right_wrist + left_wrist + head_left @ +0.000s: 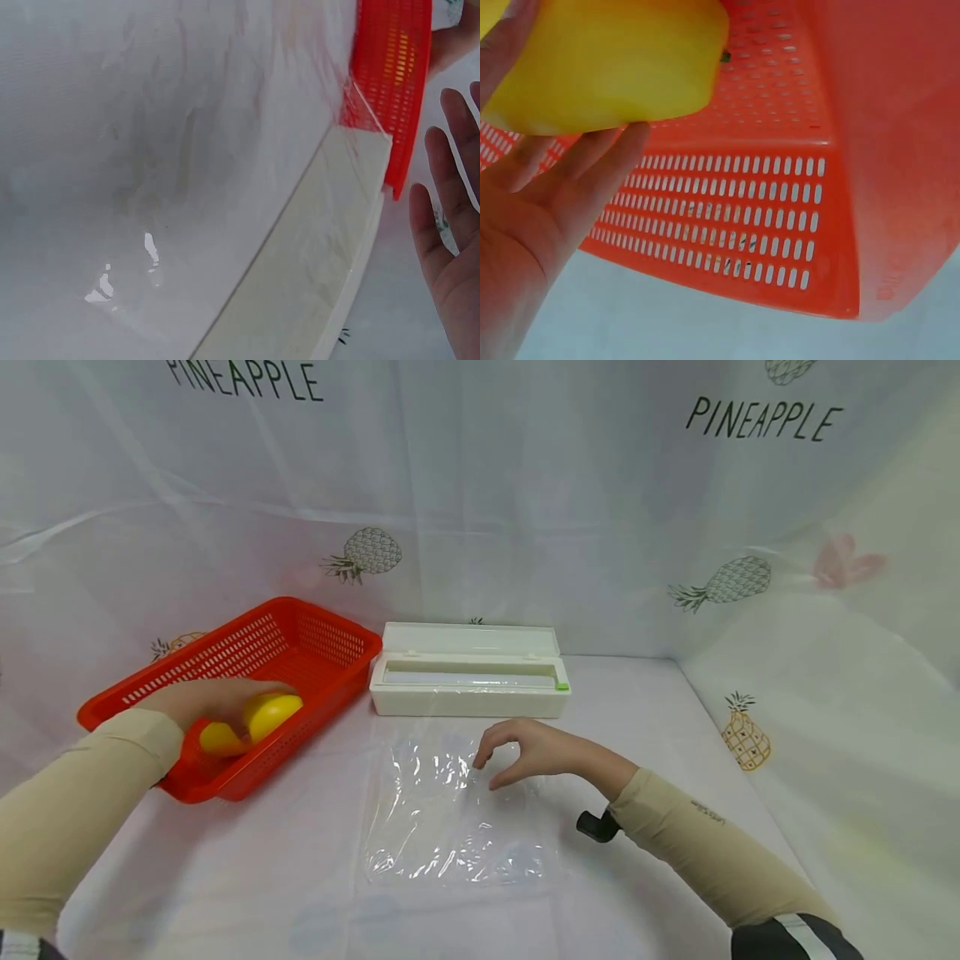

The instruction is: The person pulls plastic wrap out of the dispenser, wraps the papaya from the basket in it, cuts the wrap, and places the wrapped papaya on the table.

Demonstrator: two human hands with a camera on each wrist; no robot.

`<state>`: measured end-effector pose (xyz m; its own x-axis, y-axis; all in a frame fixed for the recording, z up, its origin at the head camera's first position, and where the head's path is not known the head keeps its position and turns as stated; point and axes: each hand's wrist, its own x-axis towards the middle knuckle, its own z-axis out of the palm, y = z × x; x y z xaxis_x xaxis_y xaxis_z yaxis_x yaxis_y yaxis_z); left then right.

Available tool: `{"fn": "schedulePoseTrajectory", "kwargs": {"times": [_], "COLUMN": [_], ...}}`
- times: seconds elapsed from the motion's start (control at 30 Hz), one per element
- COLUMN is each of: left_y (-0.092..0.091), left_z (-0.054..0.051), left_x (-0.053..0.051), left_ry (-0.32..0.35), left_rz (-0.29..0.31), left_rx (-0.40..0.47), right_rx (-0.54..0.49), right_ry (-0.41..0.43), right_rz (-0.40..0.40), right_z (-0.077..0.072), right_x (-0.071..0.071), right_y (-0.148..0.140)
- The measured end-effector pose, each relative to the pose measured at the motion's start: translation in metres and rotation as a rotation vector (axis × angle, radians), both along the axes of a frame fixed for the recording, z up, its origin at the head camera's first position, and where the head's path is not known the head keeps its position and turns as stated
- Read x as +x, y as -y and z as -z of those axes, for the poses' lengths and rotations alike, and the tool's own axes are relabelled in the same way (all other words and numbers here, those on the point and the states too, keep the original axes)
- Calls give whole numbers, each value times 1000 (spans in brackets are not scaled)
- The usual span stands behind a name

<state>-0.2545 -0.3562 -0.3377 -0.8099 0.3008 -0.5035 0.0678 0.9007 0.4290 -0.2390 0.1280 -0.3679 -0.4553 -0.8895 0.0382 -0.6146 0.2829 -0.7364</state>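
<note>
Head view, left hand: the left hand (225, 697) reaches into the basket, grasping the right-hand yellow fruit (276, 714) with thumb on the near side and fingers over the far side, a hold that probably keeps the rounded piece from rolling.
Head view, second fruit: another yellow fruit (221, 741), just beside the first, at the thumb's outer side; kind uncertain.
Head view, basket: red perforated basket (322, 670), set at an angle on the left, seemingly for easy reach by that arm.
Head view, dispenser: white box (468, 704), at the basket's right, lid (468, 637) tilted back, exposing the slot; green tab (562, 687) at its right end.
Head view, film: clear film (427, 810), spread on the table (630, 693) before the box; whether joined to it cannot be told.
Head view, right hand: the right hand (536, 750), relaxed, thumb and fingers curved apart around nothing, above the film.
Left wrist view, grasp: fingertips lie against one side of the fruit, thumb at the other; likely a two-sided support.
Right wrist view, surroundings: right hand's fingers extended and unloaded; box, film and basket alongside.
</note>
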Motion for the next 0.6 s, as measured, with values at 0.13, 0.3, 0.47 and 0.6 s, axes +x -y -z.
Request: {"fn": "schedulePoseTrajectory", "kwargs": {"times": [0.13, 0.3, 0.47, 0.6], "left_y": [3, -7, -41, -73], "left_z": [-4, -28, -55, -67], "left_x": [-4, -16, -19, -12], "left_ry": [-180, -442, -536, -551], "left_rz": [71, 142, 123, 124], "left_rx": [-33, -33, -15, 9], "right_rx": [-28, -133, -277, -371], "right_ry": [-11, -7, 11, 8], "right_rz": [25, 159, 282, 326], "right_z": [-6, -17, -36, -43], "right_x": [-3, -3, 11, 19], "right_y": [1, 6, 17, 26]}}
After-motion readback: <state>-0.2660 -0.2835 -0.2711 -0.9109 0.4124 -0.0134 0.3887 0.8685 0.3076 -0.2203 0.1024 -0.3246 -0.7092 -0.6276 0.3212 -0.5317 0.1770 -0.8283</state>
